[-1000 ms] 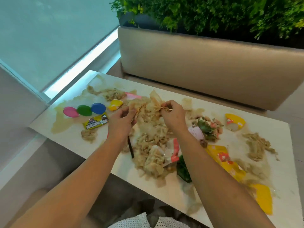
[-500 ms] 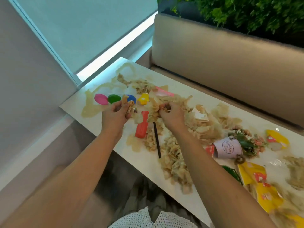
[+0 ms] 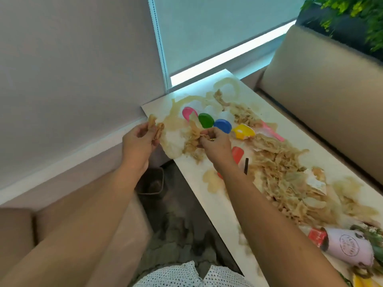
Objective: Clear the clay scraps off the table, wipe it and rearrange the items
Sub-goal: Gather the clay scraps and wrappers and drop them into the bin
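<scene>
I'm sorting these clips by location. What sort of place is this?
Probably a cafe or lounge booth: a padded beige bench runs along the white table, a planter of greenery sits behind the bench, and a window with a roller blind is at the table's end.

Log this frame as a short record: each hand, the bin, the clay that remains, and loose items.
left: left hand grips clay scraps at the table end
right: right hand grips a scrap clump over the table
bin: dark bin on the floor beside the table
clay left: big scrap pile mid-table, plus smears
items: green lid, blue lid, pink flower pot lying on its side
</scene>
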The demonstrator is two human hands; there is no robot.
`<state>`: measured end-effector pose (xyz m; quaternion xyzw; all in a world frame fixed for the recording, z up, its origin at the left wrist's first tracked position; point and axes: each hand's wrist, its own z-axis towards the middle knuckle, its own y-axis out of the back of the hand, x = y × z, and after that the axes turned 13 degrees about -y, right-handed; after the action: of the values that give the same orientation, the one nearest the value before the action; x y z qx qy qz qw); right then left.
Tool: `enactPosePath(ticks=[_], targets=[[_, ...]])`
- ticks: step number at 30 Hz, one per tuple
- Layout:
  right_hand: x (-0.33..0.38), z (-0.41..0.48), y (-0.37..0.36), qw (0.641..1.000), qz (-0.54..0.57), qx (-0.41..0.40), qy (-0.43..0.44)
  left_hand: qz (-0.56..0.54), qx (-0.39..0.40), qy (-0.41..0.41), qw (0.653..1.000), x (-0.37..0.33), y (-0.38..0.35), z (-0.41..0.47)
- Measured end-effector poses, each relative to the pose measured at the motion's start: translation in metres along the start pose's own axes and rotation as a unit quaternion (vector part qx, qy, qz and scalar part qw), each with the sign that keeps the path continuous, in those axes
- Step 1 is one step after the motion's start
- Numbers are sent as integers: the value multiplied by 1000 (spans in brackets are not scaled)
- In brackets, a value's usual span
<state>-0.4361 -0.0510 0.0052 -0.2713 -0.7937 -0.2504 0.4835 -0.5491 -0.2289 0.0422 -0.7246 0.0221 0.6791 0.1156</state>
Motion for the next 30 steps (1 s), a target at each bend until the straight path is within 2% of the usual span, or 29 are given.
enactPosePath(ticks=[5,14,21,30], targets=[[3,23,-80,998,-53,37,-10,30,-60,26,997,19,55,45],[-16,78,-206,988,-112,48,-95,91,-71,76,990,57,136,139],[-43,102,-258,980,-155,35,-120,100,-87,112,985,84,177,169],[-93,140,-292,961,-198,33,-188,109,-147,198,963,157,198,206]])
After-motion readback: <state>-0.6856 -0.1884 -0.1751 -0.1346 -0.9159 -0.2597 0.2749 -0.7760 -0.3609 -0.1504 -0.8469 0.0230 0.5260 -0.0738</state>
